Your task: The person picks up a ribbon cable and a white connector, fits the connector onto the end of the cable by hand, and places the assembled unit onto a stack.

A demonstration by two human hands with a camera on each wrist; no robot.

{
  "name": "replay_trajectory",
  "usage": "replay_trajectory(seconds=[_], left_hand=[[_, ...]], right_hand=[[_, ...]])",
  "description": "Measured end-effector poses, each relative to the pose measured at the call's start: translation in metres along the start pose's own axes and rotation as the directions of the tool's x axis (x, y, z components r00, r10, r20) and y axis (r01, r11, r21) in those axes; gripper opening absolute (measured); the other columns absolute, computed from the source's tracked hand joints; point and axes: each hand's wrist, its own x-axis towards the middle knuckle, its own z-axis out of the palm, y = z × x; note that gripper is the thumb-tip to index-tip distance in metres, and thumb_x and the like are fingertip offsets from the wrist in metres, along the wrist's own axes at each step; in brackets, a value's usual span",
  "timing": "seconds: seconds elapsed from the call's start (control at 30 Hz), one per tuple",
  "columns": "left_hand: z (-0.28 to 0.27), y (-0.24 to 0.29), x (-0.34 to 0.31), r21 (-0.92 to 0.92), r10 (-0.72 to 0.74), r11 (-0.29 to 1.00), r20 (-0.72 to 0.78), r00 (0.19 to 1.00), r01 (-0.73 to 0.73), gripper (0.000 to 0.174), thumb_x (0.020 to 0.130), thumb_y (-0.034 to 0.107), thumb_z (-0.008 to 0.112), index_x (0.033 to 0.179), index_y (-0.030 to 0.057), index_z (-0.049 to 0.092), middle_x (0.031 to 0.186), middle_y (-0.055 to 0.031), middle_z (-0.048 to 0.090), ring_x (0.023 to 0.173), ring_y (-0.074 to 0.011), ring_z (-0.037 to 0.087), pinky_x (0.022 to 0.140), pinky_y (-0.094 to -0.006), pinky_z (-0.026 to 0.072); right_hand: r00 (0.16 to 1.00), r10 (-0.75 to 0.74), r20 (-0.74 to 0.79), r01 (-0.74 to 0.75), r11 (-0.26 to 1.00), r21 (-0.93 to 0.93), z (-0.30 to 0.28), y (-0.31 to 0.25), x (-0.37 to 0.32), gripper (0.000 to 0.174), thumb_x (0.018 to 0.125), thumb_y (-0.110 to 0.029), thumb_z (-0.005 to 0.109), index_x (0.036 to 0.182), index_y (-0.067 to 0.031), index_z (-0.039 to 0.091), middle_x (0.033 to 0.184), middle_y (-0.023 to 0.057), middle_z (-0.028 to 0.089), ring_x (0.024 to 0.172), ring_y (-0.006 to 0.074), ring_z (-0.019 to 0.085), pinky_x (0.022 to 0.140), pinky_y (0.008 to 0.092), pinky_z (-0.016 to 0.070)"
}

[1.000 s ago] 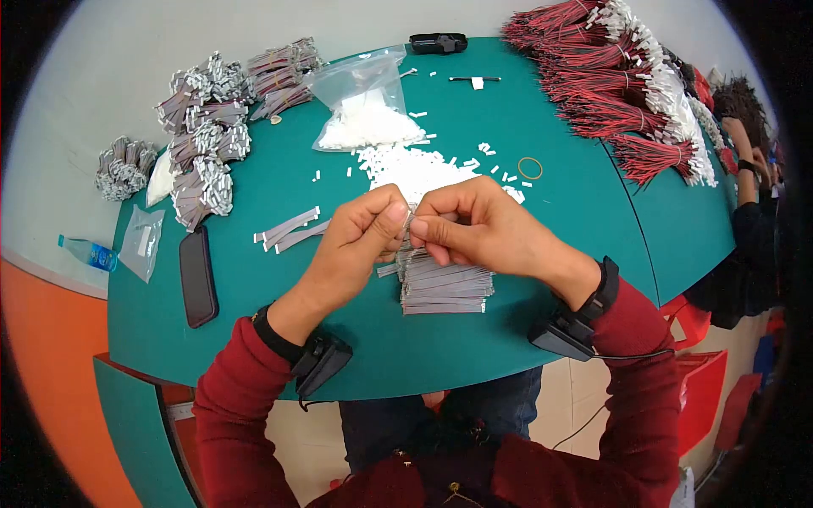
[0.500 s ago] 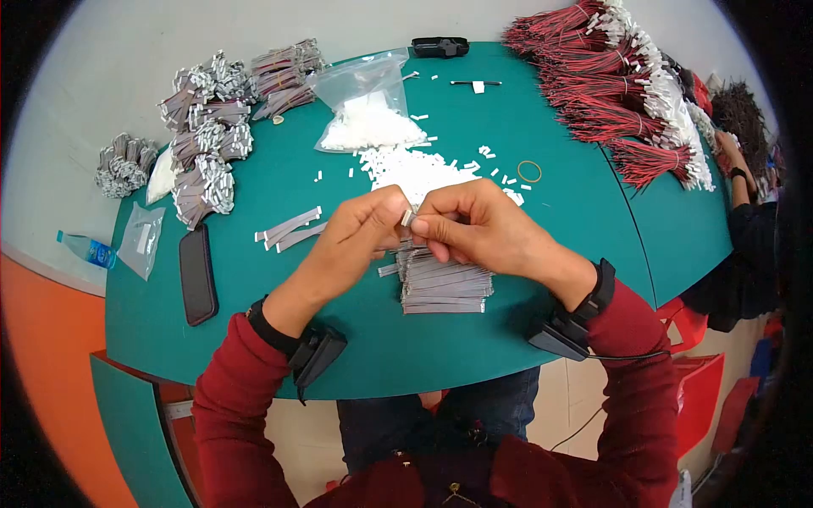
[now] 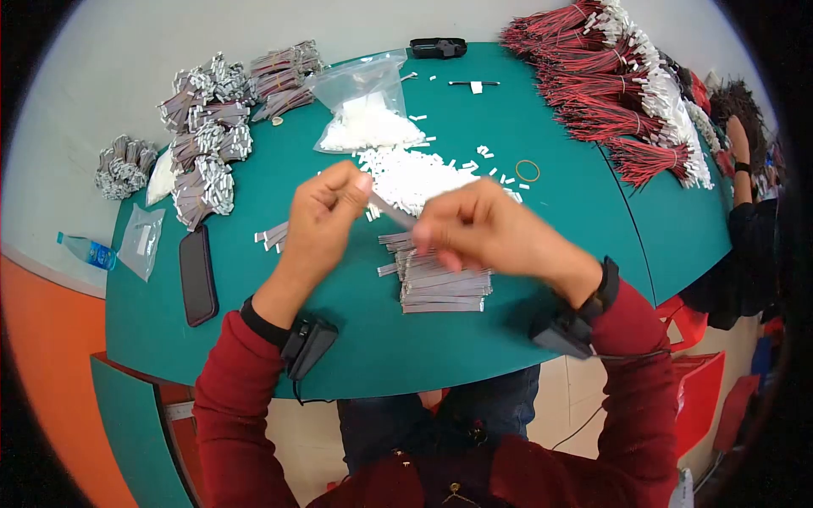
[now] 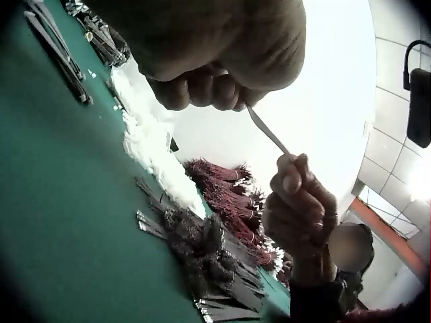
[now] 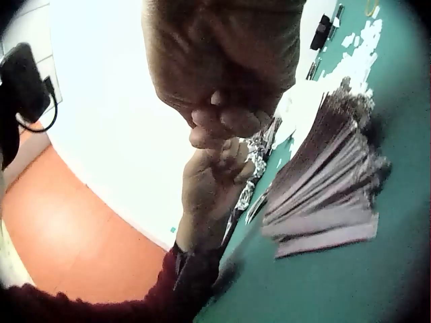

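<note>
left hand [image 3: 324, 212], curled, pinches one end of the gray flat cable [image 3: 393, 210] | cable spans both hands above the surface [image 3: 584, 229], likely end-held to stay straight | cable stack [image 3: 445, 286] lies close by, seemingly for reach | right hand [image 3: 491, 227], curled, blurred, pinches the other end | change: hands, nearly touching earlier, now stand apart

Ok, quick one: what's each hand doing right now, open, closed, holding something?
Left hand: closed, pinching a gray flat ribbon cable.
Right hand: closed, pinching the same cable opposite.
</note>
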Motion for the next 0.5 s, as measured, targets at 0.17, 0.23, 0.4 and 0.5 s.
replay_trajectory(seconds=[0.17,0.23,0.4,0.5], left_hand=[[-0.007,0.008,0.0,-0.028,-0.044,0.999,-0.058,0.997,0.043,0.026,0.094,0.026,0.049,0.073,0.0109,0.044,0.061,0.0075,0.032,0.052,-0.0018,0.026,0.046,-0.0194,0.0195],[-0.025,0.007,-0.003,-0.001,-0.077,0.997,-0.09,0.993,0.078,0.027,0.094,0.026,0.049,0.073,0.0109,0.044,0.061,0.0073,0.032,0.052,-0.002,0.026,0.046,-0.0196,0.0194],[-0.086,-0.01,-0.025,0.287,-0.075,0.952,-0.125,0.989,0.108,0.029,0.093,0.025,0.05,0.07,0.0083,0.046,0.063,0.0059,0.039,0.057,-0.003,0.034,0.05,-0.0207,0.0275],[-0.12,-0.039,-0.041,0.383,-0.118,0.908,-0.153,0.981,0.169,0.032,0.093,0.026,0.05,0.068,0.0067,0.045,0.061,0.0055,0.038,0.055,-0.0036,0.034,0.049,-0.0227,0.0269]], right_hand=[[0.978,-0.092,-0.189,0.066,0.988,-0.139,-0.016,0.008,0.012,0.024,0.089,-0.023,0.056,0.081,-0.0023,0.064,0.059,0.0016,0.058,0.048,0.0071,0.048,0.044,0.0227,0.0357],[0.918,-0.28,-0.282,0.164,0.914,-0.372,-0.016,0.013,0.013,0.021,0.085,-0.02,0.06,0.078,-0.001,0.063,0.061,0.0079,0.061,0.053,0.0161,0.057,0.049,0.0307,0.0431],[0.966,-0.256,-0.046,0.155,0.707,-0.69,-0.023,0.03,0.012,0.011,0.078,-0.012,0.064,0.08,-0.0015,0.064,0.071,0.0132,0.063,0.063,0.0262,0.06,0.057,0.0346,0.0457],[0.971,-0.239,-0.019,0.144,0.644,-0.752,-0.023,0.034,0.01,0.009,0.076,-0.011,0.065,0.08,-0.0022,0.065,0.071,0.0132,0.063,0.063,0.0277,0.06,0.058,0.0345,0.0454]])
